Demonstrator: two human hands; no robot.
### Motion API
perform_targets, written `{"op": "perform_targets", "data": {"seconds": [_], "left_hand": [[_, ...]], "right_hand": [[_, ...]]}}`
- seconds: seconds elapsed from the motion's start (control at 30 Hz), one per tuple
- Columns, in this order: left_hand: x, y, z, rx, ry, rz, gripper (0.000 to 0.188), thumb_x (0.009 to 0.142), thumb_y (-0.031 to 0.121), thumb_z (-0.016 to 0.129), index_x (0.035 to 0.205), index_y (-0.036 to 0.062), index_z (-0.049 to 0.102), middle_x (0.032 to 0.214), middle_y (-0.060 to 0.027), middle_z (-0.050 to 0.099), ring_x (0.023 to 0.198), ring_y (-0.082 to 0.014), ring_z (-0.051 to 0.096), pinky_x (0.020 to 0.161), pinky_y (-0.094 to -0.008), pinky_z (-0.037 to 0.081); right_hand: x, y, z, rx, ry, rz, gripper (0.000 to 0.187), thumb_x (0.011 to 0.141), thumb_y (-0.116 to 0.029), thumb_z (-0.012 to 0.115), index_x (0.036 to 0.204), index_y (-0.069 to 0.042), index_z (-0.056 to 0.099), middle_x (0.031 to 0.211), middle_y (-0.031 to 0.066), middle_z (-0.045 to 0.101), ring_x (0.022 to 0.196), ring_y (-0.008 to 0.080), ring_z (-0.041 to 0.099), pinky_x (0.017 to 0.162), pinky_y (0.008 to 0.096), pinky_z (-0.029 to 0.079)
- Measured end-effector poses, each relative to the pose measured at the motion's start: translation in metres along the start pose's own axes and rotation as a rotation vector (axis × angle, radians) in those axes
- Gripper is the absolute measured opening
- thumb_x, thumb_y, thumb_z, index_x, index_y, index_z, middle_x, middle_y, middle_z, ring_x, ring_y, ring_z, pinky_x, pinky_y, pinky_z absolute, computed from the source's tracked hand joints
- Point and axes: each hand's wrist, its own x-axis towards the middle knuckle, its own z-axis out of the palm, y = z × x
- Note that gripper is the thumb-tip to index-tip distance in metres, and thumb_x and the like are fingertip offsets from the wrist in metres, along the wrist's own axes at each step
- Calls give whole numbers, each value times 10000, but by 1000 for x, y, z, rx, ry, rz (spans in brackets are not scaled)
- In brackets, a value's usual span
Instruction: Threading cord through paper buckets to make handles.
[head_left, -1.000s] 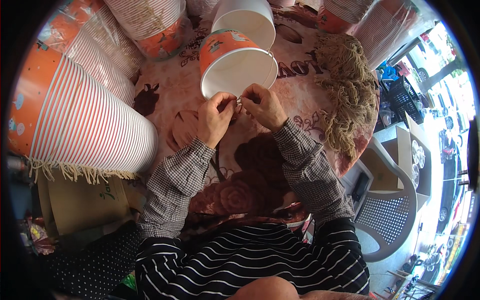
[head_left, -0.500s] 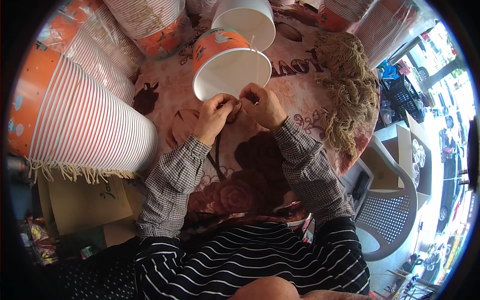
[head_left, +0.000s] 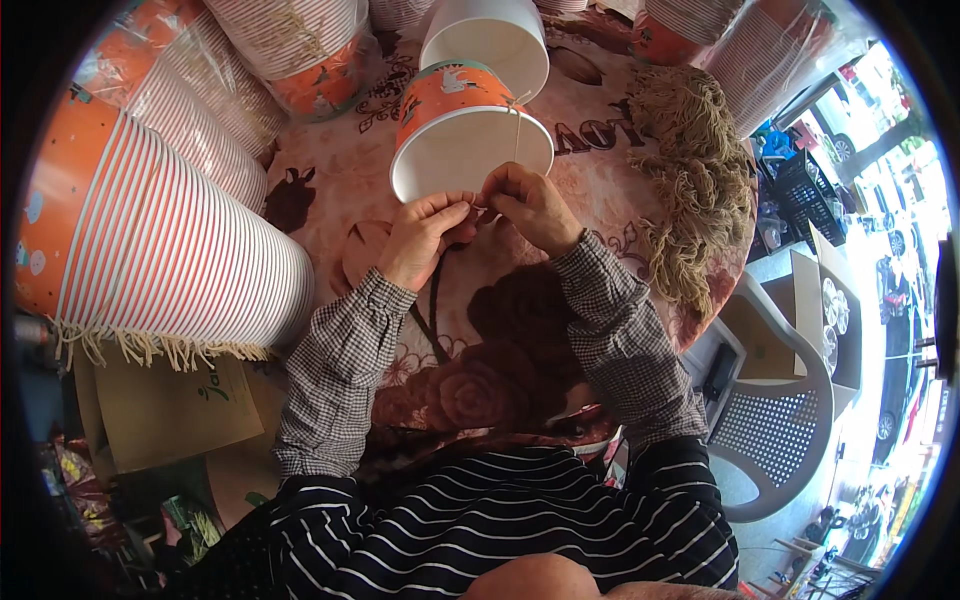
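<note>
An orange paper bucket (head_left: 470, 150) with a white inside and white rim lies on its side, its mouth toward me. A thin pale string (head_left: 517, 135) passes through its wall near the top and hangs across the mouth toward my fingers. Just below the rim, my left hand (head_left: 418, 238) pinches thumb and forefinger on what seems to be the string's end. Close against it, my right hand (head_left: 538, 212) is also closed in a pinch on the string. The exact knot or loop between the fingertips is too small to make out.
Behind lies a second white bucket (head_left: 487, 48). A long stack of nested orange buckets (head_left: 190, 235) fills the left side, with plastic-wrapped stacks (head_left: 300, 45) beyond. Loose beige strings (head_left: 690, 170) lie at the right on the flowered tablecloth (head_left: 470, 385). A grey chair (head_left: 775, 430) stands right.
The bucket has shifted slightly right and turned a little. My hands have stayed close together, with the left fingers stretched a little further toward the right hand.
</note>
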Motion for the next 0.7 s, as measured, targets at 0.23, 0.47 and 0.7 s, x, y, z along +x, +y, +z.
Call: {"op": "perform_targets", "data": {"seconds": [0.23,0.47,0.7], "left_hand": [[1,-1,-1,-77,50,53,225,954,98,526,1115,-22,628,1016,-72,668,852,-107,638,747,-227,522],[1,-1,5,-14,75,71,241,949,81,520,1132,-36,625,1038,-89,668,895,-116,644,779,-226,526],[0,-5,6,494,165,348,216,892,16,534,1052,-9,676,891,-56,699,783,-90,651,700,-221,527]], "right_hand": [[-4,-8,1,-43,-80,-29,128,898,-44,571,1017,-1,548,909,39,623,838,111,629,705,250,529],[-3,-6,3,-187,-15,-63,128,909,-101,607,970,7,574,856,33,639,763,90,620,682,243,527],[-4,-7,4,-172,-4,11,128,902,-98,617,956,19,610,807,32,647,714,83,619,646,236,523]]}}
